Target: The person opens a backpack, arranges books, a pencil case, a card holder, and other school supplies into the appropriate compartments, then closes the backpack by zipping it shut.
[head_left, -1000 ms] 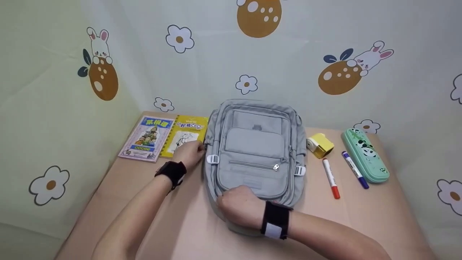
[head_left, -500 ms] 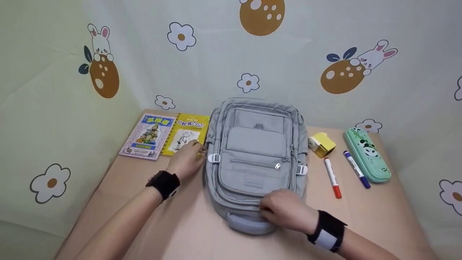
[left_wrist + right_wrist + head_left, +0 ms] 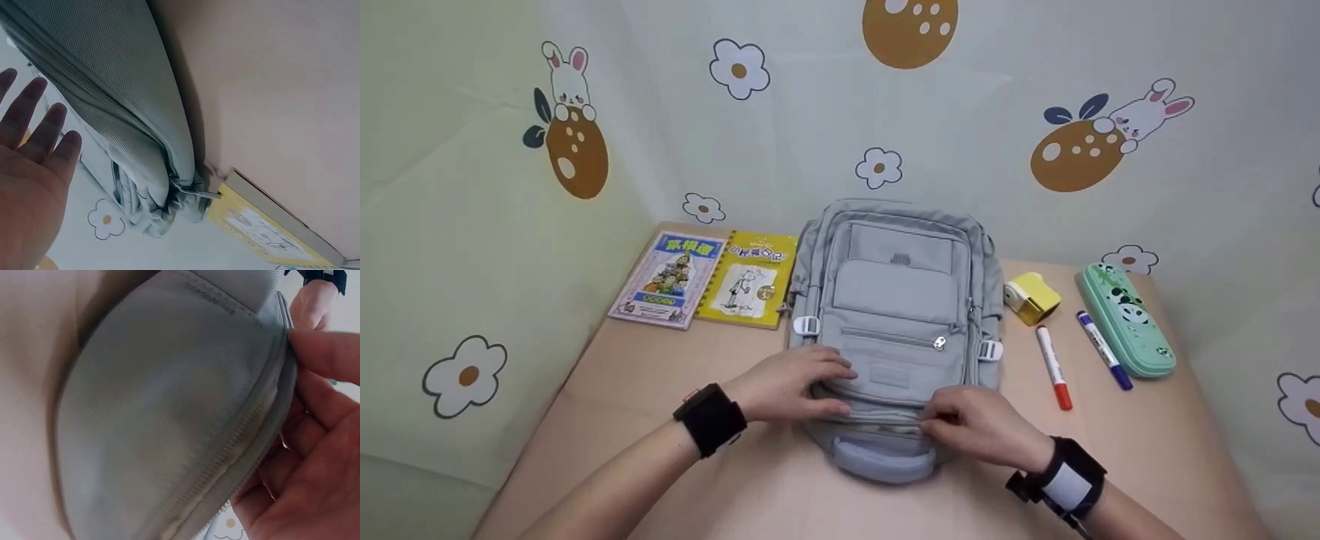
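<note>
A grey backpack (image 3: 896, 289) lies front up on the table, its padded handle (image 3: 883, 459) toward me. My right hand (image 3: 990, 426) pinches the edge of its main opening near the handle. There the zipper teeth (image 3: 225, 453) are parted in the right wrist view, leaving a narrow gap. My left hand (image 3: 791, 382) reaches over the bag's lower left edge, fingers extended and lying at the front panel. Down the bag's left side, a zipper pull (image 3: 199, 194) hangs by the yellow book (image 3: 748, 281), as the left wrist view shows. The bag's inside is hidden.
Left of the bag, a pink-bordered book (image 3: 667, 281) lies beside the yellow one. On the right are a yellow pencil sharpener (image 3: 1033, 296), a red-capped marker (image 3: 1054, 367), a blue-capped marker (image 3: 1104, 350) and a green panda pencil case (image 3: 1126, 320). A patterned curtain (image 3: 960, 112) closes the back.
My right hand has moved right along the bag's lower edge, uncovering the handle. My left hand has left the bag's left side beside the yellow book and come nearer, onto its lower left edge.
</note>
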`<move>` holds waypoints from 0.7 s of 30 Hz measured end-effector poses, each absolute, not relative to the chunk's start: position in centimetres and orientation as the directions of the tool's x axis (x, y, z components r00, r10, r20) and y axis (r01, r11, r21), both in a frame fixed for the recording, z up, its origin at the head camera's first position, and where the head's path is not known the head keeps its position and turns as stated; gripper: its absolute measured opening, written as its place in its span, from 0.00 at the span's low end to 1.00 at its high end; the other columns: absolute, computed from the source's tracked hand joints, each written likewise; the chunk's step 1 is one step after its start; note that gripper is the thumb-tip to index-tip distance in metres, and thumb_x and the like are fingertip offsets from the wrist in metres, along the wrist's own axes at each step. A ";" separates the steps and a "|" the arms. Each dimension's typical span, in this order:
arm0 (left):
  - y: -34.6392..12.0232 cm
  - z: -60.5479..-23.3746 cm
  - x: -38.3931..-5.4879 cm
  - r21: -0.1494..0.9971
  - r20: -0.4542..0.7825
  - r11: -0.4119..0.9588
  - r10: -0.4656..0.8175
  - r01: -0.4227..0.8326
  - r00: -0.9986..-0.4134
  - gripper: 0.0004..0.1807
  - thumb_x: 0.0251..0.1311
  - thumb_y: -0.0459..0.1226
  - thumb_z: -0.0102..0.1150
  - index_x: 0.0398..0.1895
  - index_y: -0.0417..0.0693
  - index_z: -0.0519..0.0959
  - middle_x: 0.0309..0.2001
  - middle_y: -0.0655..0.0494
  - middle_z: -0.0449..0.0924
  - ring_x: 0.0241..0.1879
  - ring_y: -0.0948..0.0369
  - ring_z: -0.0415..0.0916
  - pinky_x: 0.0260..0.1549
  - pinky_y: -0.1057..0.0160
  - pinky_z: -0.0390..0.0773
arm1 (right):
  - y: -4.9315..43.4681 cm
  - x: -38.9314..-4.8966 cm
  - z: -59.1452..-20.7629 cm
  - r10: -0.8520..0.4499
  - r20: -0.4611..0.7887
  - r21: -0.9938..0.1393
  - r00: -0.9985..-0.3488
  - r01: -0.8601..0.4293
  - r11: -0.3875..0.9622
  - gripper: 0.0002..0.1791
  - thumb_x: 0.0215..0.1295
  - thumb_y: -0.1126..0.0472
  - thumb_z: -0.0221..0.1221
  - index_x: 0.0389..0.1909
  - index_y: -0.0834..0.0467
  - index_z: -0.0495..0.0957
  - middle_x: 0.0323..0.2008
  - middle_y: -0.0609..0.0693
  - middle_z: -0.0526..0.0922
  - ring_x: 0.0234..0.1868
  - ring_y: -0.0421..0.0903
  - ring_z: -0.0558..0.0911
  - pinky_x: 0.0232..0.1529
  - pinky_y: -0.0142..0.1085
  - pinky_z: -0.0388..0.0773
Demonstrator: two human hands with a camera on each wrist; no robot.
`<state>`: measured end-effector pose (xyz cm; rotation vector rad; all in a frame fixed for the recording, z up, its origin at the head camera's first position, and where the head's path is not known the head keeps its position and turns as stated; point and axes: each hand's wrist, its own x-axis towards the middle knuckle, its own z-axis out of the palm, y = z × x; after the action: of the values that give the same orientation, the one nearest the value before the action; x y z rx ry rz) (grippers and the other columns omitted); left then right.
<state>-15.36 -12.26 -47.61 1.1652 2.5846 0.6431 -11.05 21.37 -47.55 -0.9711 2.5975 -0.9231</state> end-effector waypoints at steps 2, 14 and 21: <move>-12.2 -47.7 -15.3 0.467 -0.045 0.581 0.769 0.667 -0.638 0.38 0.63 0.68 0.56 0.68 0.57 0.76 0.68 0.57 0.73 0.72 0.55 0.63 0.71 0.52 0.61 | 21.4 -11.1 -47.2 -0.624 0.045 -0.636 -0.780 -0.504 0.584 0.02 0.69 0.54 0.65 0.36 0.43 0.86 0.31 0.32 0.81 0.31 0.34 0.78 0.32 0.33 0.77; -11.5 -47.3 -15.9 0.397 0.037 0.544 0.795 0.739 -0.605 0.29 0.67 0.51 0.64 0.69 0.53 0.75 0.69 0.54 0.74 0.71 0.53 0.66 0.70 0.50 0.63 | 21.3 -11.6 -44.1 -0.488 0.369 -0.689 -0.791 -0.585 0.427 0.06 0.72 0.63 0.63 0.41 0.47 0.84 0.37 0.36 0.82 0.36 0.39 0.80 0.35 0.32 0.79; -10.4 -45.2 -16.9 0.558 0.188 0.546 0.650 0.625 -0.736 0.18 0.66 0.28 0.57 0.57 0.50 0.83 0.55 0.57 0.85 0.57 0.58 0.80 0.59 0.56 0.75 | 22.1 -12.6 -43.5 -0.437 0.485 -0.663 -0.758 -0.644 0.381 0.13 0.66 0.70 0.66 0.44 0.49 0.84 0.40 0.44 0.84 0.41 0.42 0.80 0.42 0.29 0.77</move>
<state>-16.90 -10.43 -45.21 1.1243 2.7255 0.9581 -12.56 22.06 -43.51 -1.1150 2.7942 -1.5251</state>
